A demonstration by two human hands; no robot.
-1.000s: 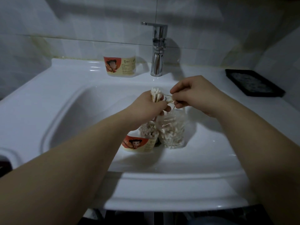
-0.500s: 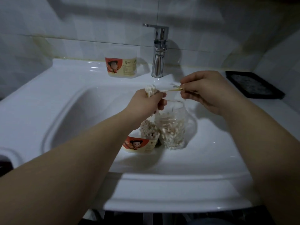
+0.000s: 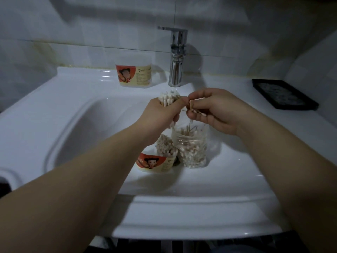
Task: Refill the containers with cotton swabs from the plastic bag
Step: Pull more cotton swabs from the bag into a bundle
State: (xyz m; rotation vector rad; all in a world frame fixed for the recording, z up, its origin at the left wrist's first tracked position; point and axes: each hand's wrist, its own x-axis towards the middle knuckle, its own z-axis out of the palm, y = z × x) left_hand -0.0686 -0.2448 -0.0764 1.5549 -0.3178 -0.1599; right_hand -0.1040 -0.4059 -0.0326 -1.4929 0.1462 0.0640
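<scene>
Over the sink (image 3: 73, 125), at the bag's (image 3: 193, 150) 12 o'clock, the left hand (image 3: 162, 116) grips a bunch of white-tipped swabs (image 3: 168, 100); the right hand (image 3: 214, 110) pinches a few. Many sit in the bag. The tub (image 3: 155, 164) at its 9 o'clock looks partly full; the far tub (image 3: 134, 75) at 11 o'clock looks empty.
</scene>
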